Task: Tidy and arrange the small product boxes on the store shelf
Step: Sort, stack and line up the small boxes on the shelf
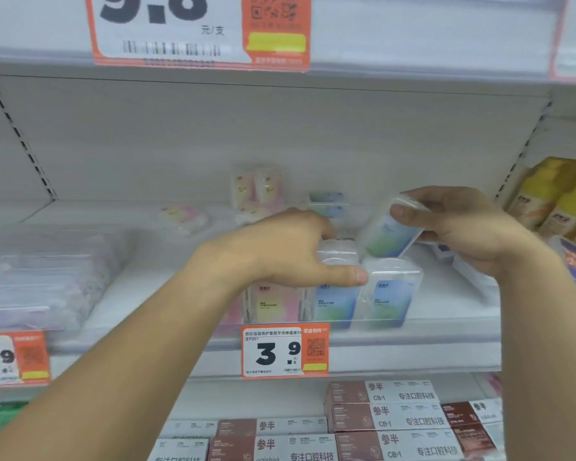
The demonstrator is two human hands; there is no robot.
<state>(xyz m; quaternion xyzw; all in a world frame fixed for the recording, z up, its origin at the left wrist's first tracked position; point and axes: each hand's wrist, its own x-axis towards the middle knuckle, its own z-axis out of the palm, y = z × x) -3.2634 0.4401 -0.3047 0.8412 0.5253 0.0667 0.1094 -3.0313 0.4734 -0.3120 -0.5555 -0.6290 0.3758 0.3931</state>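
Observation:
Small clear plastic boxes with pastel labels stand at the front of the white shelf [413, 331]: a pink-yellow box [273, 304], a blue box [335, 306] and another blue box [391, 294]. My left hand [290, 251] rests on top of the middle blue box, thumb along its front, fingers curled over the top. My right hand [459, 227] holds a tilted blue-green box [384, 232] above the row. Further back stand a pink box [258, 188], stacked blue boxes [326, 202] and a pink box lying flat [183, 219].
Clear packets [40, 277] lie stacked at the shelf's left. Yellow packs [556, 197] stand at the right. A 3.9 price tag [285, 351] hangs on the shelf edge. White-and-brown toothpaste cartons [383, 417] fill the shelf below. The upper shelf edge carries a large price tag [200, 28].

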